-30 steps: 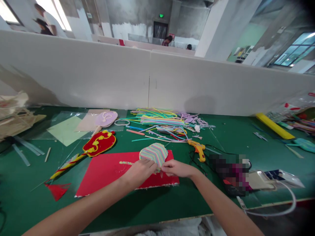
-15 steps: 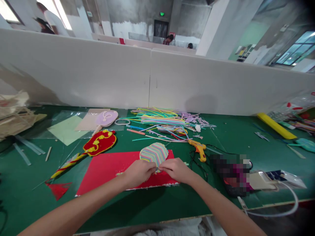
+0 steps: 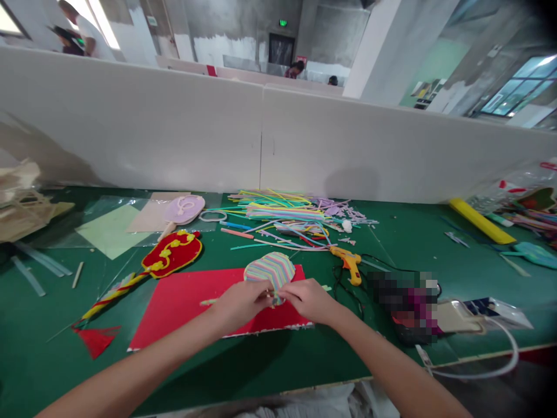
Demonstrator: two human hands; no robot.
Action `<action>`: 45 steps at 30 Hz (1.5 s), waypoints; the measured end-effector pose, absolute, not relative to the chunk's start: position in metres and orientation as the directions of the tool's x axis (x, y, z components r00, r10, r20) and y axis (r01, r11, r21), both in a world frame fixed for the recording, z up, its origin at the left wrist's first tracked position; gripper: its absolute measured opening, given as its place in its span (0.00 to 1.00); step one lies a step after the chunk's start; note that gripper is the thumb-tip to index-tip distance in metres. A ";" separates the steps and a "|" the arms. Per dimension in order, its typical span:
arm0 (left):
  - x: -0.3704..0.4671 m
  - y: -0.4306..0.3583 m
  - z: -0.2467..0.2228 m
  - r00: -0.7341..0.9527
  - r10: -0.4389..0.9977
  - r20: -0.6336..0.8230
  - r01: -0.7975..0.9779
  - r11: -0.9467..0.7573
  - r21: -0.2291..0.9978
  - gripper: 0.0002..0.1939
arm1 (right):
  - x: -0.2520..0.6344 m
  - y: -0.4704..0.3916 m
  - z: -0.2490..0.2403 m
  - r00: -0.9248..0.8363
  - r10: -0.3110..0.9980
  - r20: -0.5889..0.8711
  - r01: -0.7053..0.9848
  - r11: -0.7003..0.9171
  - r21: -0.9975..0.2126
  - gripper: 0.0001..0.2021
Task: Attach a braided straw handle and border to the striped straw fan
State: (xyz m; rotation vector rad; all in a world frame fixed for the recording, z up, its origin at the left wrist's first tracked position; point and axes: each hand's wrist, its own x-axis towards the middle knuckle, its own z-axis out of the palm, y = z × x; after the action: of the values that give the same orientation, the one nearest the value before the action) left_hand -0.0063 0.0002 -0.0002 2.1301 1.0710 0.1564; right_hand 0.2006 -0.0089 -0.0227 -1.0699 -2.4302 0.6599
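A small striped fan (image 3: pixel 270 269), made of pastel strips in zigzag rows, is held over a red board (image 3: pixel 174 302). At its lower end, where the handle begins, the fingers of my left hand (image 3: pixel 241 303) are closed in a pinch. My right hand (image 3: pixel 311 299) pinches the same end from the other side, its fingertips nearly touching the left ones. What lies between the fingertips is mostly hidden. A red fan (image 3: pixel 169 255) with yellow flowers, a twisted handle and a red tassel (image 3: pixel 96 341) lies left of the board.
Behind the board is a pile of pastel pipe cleaners (image 3: pixel 282 212). A yellow glue gun (image 3: pixel 348 264) with a black cord lies right of my hands. Farther left is a lilac fan (image 3: pixel 187 209). A white partition (image 3: pixel 195 128) closes the table's back.
The view has shifted slightly. My left fingers have shifted a little at the fan's lower end, and a pale strip on the board beside my left hand shows more clearly.
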 end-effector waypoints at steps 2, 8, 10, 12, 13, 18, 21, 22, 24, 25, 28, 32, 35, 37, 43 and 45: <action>-0.004 -0.004 0.002 0.646 0.759 -0.080 0.717 -0.568 0.404 0.05 | 0.199 -0.005 -0.016 -0.555 0.830 0.058 0.553 0.420 -0.719 0.16; -0.006 -0.008 0.003 0.772 0.625 0.117 0.625 -0.780 0.043 0.08 | 0.201 0.007 -0.015 -0.631 0.706 -0.320 0.271 -0.186 -0.945 0.23; -0.008 -0.007 0.004 0.796 0.586 0.154 0.592 -0.806 0.007 0.07 | 0.201 0.008 -0.017 -0.647 0.676 -0.352 0.254 -0.244 -0.936 0.24; -0.010 -0.006 0.004 0.803 0.565 0.189 0.575 -0.818 0.003 0.07 | 0.201 0.007 -0.019 -0.653 0.655 -0.379 0.236 -0.299 -0.924 0.24; -0.011 -0.005 0.004 0.804 0.560 0.200 0.571 -0.821 0.004 0.07 | 0.201 0.006 -0.020 -0.656 0.648 -0.388 0.227 -0.321 -0.920 0.24; -0.012 -0.004 0.001 0.827 0.525 0.201 0.545 -0.837 -0.056 0.07 | 0.203 0.003 -0.021 -0.685 0.610 -0.398 0.199 -0.369 -0.908 0.22; -0.011 -0.004 -0.003 0.860 0.471 0.198 0.499 -0.858 -0.125 0.07 | 0.205 0.004 -0.020 -0.709 0.582 -0.398 0.206 -0.369 -0.906 0.21; -0.010 -0.004 -0.004 0.869 0.451 0.202 0.483 -0.863 -0.149 0.07 | 0.206 0.004 -0.020 -0.717 0.573 -0.397 0.207 -0.370 -0.906 0.21; -0.010 -0.003 -0.006 0.887 0.406 0.219 0.448 -0.873 -0.195 0.08 | 0.207 0.006 -0.021 -0.736 0.546 -0.400 0.211 -0.377 -0.902 0.21; -0.010 -0.003 -0.007 0.895 0.384 0.226 0.430 -0.877 -0.215 0.09 | 0.208 0.007 -0.022 -0.749 0.524 -0.405 0.218 -0.382 -0.898 0.21; -0.009 -0.003 -0.009 0.919 0.331 0.215 0.379 -0.891 -0.250 0.10 | 0.209 0.009 -0.027 -0.789 0.448 -0.422 0.255 -0.386 -0.887 0.23; -0.007 -0.003 -0.009 0.924 0.361 0.123 0.378 -0.913 -0.155 0.08 | 0.209 0.010 -0.029 -0.787 0.484 -0.382 0.255 -0.309 -0.916 0.24; -0.006 -0.004 -0.009 0.831 0.556 0.019 0.547 -0.824 0.146 0.08 | 0.205 0.005 -0.023 -0.756 0.571 -0.319 0.243 -0.208 -0.948 0.20; -0.005 -0.004 -0.009 0.713 0.693 -0.108 0.644 -0.586 0.491 0.08 | 0.203 0.000 -0.018 -0.722 0.646 -0.246 0.290 -0.040 -0.956 0.15; -0.003 0.006 -0.016 0.662 0.626 -0.412 0.549 -0.031 0.835 0.13 | 0.200 -0.014 -0.032 -0.691 0.692 0.209 0.587 0.707 -0.395 0.13; -0.003 0.011 -0.019 0.684 0.587 -0.433 0.545 -0.016 0.838 0.14 | 0.201 -0.016 -0.039 -0.717 0.647 0.259 0.587 0.761 -0.277 0.15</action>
State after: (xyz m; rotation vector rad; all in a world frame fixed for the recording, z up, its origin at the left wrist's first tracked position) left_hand -0.0029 0.0108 -0.0190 1.6668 0.9287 0.0425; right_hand 0.2007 -0.0164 -0.0393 -0.9493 -2.6177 0.2485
